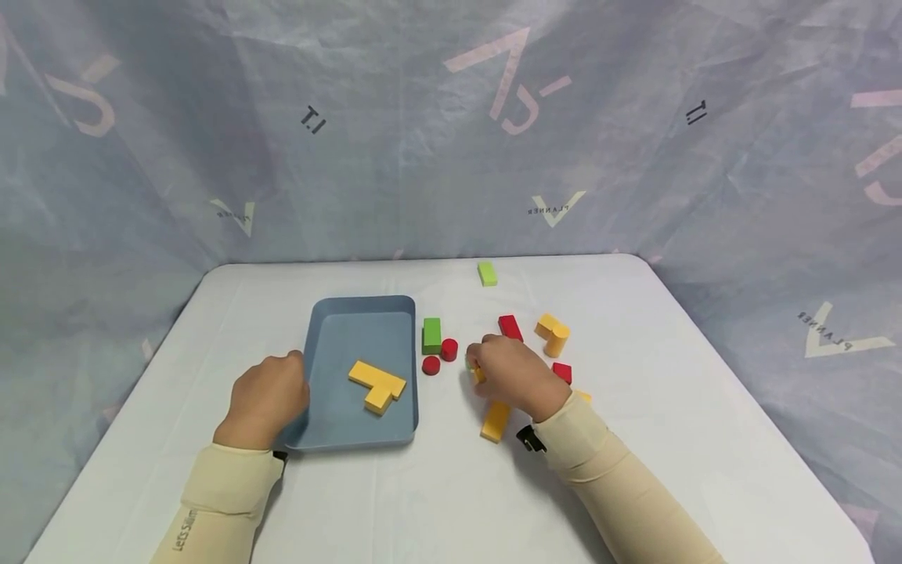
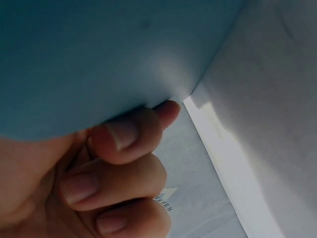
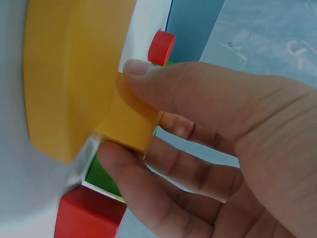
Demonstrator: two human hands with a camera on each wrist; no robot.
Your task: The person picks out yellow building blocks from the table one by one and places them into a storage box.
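My left hand [image 1: 264, 399] is at the left side of the blue-grey tray [image 1: 331, 345], its fingers curled against the tray wall [image 2: 114, 74] and gripping that side. In the tray lie a long yellow block [image 1: 372, 376] and a shorter yellow block [image 1: 378, 399], touching. Right of the tray, my right hand [image 1: 514, 372] pinches a yellow block [image 3: 131, 116] between thumb and fingers; the head view mostly hides this block. Close by are another yellow block [image 3: 74, 74], a green block [image 3: 104, 178] and a red block [image 3: 89, 213].
Beside the tray's right wall are a green block [image 1: 432, 336] and two red round pieces, one a cylinder [image 1: 449, 349], the other a disc [image 1: 431, 365]. Two yellow pieces [image 1: 557, 341] and a red block [image 1: 561, 373] lie further right. A light green block [image 1: 487, 274] lies near the far edge.
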